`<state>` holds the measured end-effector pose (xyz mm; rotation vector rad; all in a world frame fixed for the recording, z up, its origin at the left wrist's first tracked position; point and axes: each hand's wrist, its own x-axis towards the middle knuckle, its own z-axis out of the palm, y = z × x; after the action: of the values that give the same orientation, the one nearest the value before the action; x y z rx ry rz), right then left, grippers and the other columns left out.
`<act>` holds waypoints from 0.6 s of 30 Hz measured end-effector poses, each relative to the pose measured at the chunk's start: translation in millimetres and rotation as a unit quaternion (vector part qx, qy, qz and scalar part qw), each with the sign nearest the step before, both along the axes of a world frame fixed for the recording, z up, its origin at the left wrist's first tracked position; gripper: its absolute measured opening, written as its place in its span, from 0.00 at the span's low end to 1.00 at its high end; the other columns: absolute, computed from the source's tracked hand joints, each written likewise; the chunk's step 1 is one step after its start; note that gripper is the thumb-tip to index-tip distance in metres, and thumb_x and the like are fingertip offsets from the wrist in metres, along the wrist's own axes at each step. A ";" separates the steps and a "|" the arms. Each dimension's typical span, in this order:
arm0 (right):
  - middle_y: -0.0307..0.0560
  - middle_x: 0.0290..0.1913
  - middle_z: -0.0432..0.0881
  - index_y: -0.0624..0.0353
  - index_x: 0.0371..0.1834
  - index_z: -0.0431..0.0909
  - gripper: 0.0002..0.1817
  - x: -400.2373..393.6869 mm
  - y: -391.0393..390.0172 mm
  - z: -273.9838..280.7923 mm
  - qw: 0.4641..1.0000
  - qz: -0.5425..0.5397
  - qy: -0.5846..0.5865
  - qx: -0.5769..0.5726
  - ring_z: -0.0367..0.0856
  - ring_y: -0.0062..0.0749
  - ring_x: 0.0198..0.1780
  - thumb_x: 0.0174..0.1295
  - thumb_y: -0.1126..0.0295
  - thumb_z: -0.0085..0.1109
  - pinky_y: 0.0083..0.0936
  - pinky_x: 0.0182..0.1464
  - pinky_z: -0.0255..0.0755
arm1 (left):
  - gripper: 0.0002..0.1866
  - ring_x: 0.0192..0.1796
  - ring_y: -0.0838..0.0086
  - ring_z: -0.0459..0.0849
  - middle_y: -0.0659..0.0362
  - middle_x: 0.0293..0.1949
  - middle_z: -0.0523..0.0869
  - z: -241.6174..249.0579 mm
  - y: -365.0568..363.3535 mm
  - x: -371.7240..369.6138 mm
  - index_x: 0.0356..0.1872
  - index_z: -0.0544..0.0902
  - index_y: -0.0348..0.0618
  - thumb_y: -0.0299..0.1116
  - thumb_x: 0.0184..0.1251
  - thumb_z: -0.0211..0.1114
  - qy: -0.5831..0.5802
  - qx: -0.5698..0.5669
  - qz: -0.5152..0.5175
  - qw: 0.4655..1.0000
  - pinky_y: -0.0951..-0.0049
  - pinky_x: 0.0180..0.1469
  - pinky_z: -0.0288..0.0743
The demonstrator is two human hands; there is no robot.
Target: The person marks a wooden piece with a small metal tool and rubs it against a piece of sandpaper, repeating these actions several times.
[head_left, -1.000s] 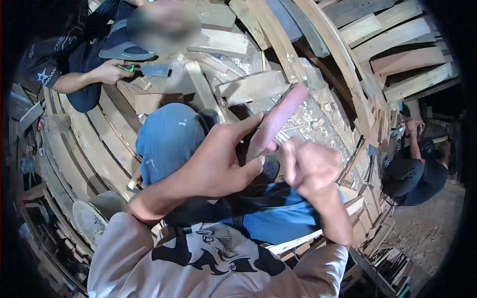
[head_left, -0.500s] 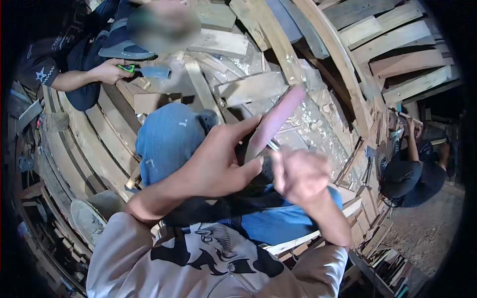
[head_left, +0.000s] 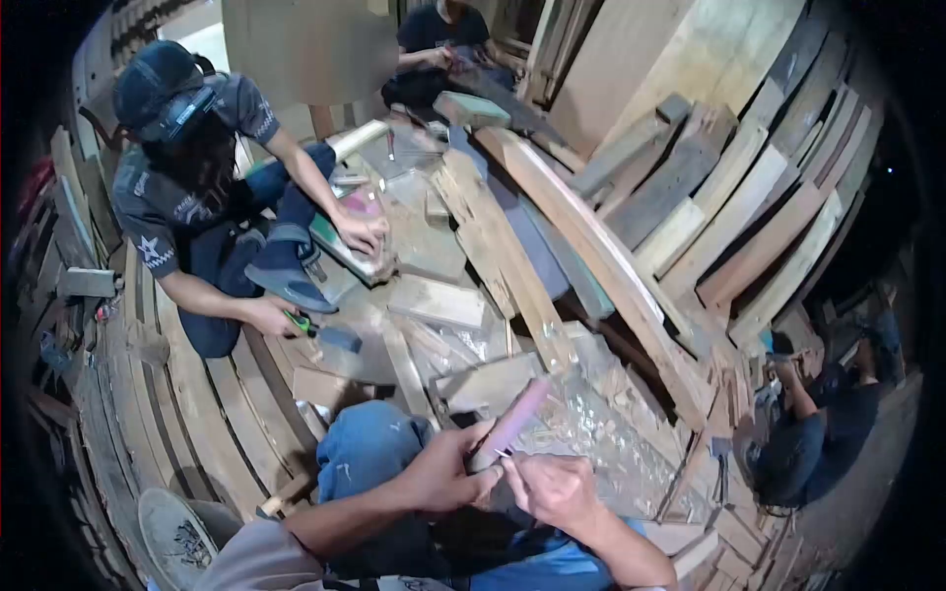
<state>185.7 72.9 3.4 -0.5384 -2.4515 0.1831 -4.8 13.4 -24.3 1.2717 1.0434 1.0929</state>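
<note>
My left hand (head_left: 448, 478) grips the lower end of a long pink piece (head_left: 520, 414), fingers on one side and thumb on the other. The piece is narrow with a rounded far end, tilted up and to the right above my lap. Closed around a thin, shiny metal tool (head_left: 504, 453) is my right hand (head_left: 557, 488). The tool's tip is right at the pink piece's lower edge; most of it is hidden in my fist, so I cannot tell its kind. Under my hands are my knees in blue jeans (head_left: 370, 448).
At left a person in a cap (head_left: 202, 187) holds a green-handled tool with a broad blade (head_left: 340, 339). Other people sit at the back (head_left: 443, 49) and right (head_left: 818, 424). Long planks (head_left: 591, 236) lean ahead. A container of nails (head_left: 172, 537) stands at lower left.
My view has tilted upward, so my hands sit lower in the picture and more of the people and planks shows. The pink piece and metal tool are still in my hands.
</note>
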 end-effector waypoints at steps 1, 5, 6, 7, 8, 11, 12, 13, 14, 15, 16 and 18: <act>0.40 0.15 0.73 0.59 0.27 0.76 0.08 4.0 9.0 -5.1 1.000 -0.024 -0.001 0.001 0.75 0.32 0.15 0.58 0.74 0.68 0.30 0.17 0.68 | 0.32 0.47 0.81 0.78 0.58 0.43 0.85 -1.3 2.4 1.8 0.70 0.69 0.37 0.24 0.63 0.64 -0.009 0.043 0.010 0.999 0.73 0.49 0.76; 0.42 0.15 0.74 0.56 0.26 0.74 0.09 4.2 -1.6 -12.5 1.000 -0.023 -0.004 -0.016 0.77 0.34 0.15 0.59 0.72 0.67 0.31 0.17 0.70 | 0.32 0.44 0.82 0.77 0.60 0.42 0.85 21.8 -1.1 -4.7 0.70 0.69 0.38 0.25 0.63 0.65 0.025 -0.105 -0.047 0.993 0.74 0.48 0.76; 0.43 0.15 0.73 0.57 0.23 0.74 0.11 2.9 -4.1 -12.9 1.000 -0.001 -0.011 -0.026 0.76 0.34 0.14 0.55 0.79 0.68 0.31 0.17 0.71 | 0.32 0.42 0.82 0.77 0.61 0.40 0.84 16.4 -1.1 -1.7 0.70 0.70 0.39 0.25 0.63 0.65 0.037 -0.047 -0.018 0.998 0.75 0.45 0.75; 0.43 0.15 0.73 0.57 0.23 0.74 0.11 5.6 2.0 -11.2 1.000 -0.002 -0.010 -0.028 0.76 0.34 0.14 0.55 0.79 0.68 0.31 0.17 0.71 | 0.32 0.42 0.82 0.77 0.61 0.40 0.84 14.1 0.0 -0.1 0.70 0.70 0.39 0.25 0.63 0.65 0.038 -0.049 -0.018 0.998 0.75 0.45 0.75; 0.42 0.15 0.73 0.56 0.24 0.74 0.11 9.3 10.1 -8.5 0.999 -0.032 -0.009 -0.023 0.76 0.34 0.15 0.58 0.76 0.67 0.31 0.17 0.70 | 0.32 0.41 0.82 0.77 0.61 0.39 0.84 14.3 0.4 1.6 0.70 0.70 0.39 0.25 0.62 0.66 0.019 -0.041 -0.015 0.999 0.75 0.44 0.75; 0.41 0.15 0.73 0.54 0.24 0.73 0.11 10.0 -3.3 -10.6 0.998 -0.051 -0.012 -0.026 0.76 0.32 0.15 0.60 0.73 0.66 0.30 0.17 0.69 | 0.33 0.36 0.84 0.75 0.62 0.38 0.83 16.2 -1.2 1.6 0.70 0.70 0.39 0.25 0.61 0.66 0.025 -0.046 -0.026 0.998 0.76 0.38 0.73; 0.40 0.15 0.73 0.55 0.24 0.73 0.11 8.6 -8.2 -9.8 0.999 -0.040 -0.013 -0.021 0.76 0.30 0.15 0.60 0.72 0.66 0.30 0.17 0.69 | 0.32 0.35 0.84 0.75 0.62 0.39 0.84 12.2 -1.9 1.6 0.69 0.71 0.39 0.24 0.61 0.66 0.044 -0.054 -0.027 0.997 0.77 0.36 0.73; 0.39 0.15 0.72 0.55 0.24 0.73 0.11 8.0 -10.5 -9.8 0.999 -0.029 -0.012 -0.016 0.75 0.29 0.15 0.61 0.72 0.66 0.30 0.16 0.68 | 0.32 0.35 0.85 0.75 0.61 0.40 0.85 11.8 -1.7 1.5 0.69 0.72 0.39 0.24 0.61 0.65 0.064 -0.061 -0.028 0.996 0.78 0.35 0.73; 0.38 0.15 0.72 0.55 0.25 0.74 0.11 11.6 -3.0 -13.7 0.999 -0.026 -0.004 -0.027 0.74 0.28 0.15 0.61 0.72 0.66 0.29 0.16 0.67 | 0.32 0.34 0.87 0.74 0.62 0.41 0.85 14.9 -3.0 2.4 0.69 0.72 0.40 0.24 0.61 0.66 0.067 -0.089 -0.020 0.994 0.80 0.32 0.72; 0.38 0.16 0.73 0.55 0.26 0.75 0.10 11.9 3.3 -7.1 0.998 -0.056 0.000 0.004 0.75 0.28 0.15 0.61 0.73 0.66 0.28 0.16 0.67 | 0.32 0.34 0.87 0.74 0.62 0.41 0.85 14.9 -2.0 2.8 0.69 0.72 0.40 0.24 0.61 0.66 0.069 -0.094 -0.022 0.993 0.80 0.32 0.72; 0.38 0.16 0.73 0.55 0.26 0.75 0.09 12.2 3.2 -8.2 0.998 -0.066 0.016 -0.005 0.75 0.28 0.15 0.61 0.73 0.66 0.28 0.17 0.67 | 0.32 0.34 0.86 0.74 0.62 0.41 0.85 14.4 -1.3 4.4 0.69 0.72 0.40 0.24 0.61 0.66 0.030 -0.086 -0.029 0.995 0.79 0.33 0.72; 0.38 0.16 0.74 0.55 0.26 0.75 0.09 12.4 0.7 -8.6 0.997 -0.075 0.028 -0.008 0.75 0.29 0.15 0.60 0.74 0.66 0.28 0.17 0.67 | 0.32 0.33 0.85 0.74 0.62 0.42 0.85 19.5 -1.5 5.5 0.69 0.72 0.40 0.24 0.61 0.66 0.011 -0.042 -0.029 0.999 0.79 0.33 0.72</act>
<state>198.1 73.7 -5.2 -0.7124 -2.3467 0.1538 0.7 11.8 -4.9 1.2418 1.0525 0.9825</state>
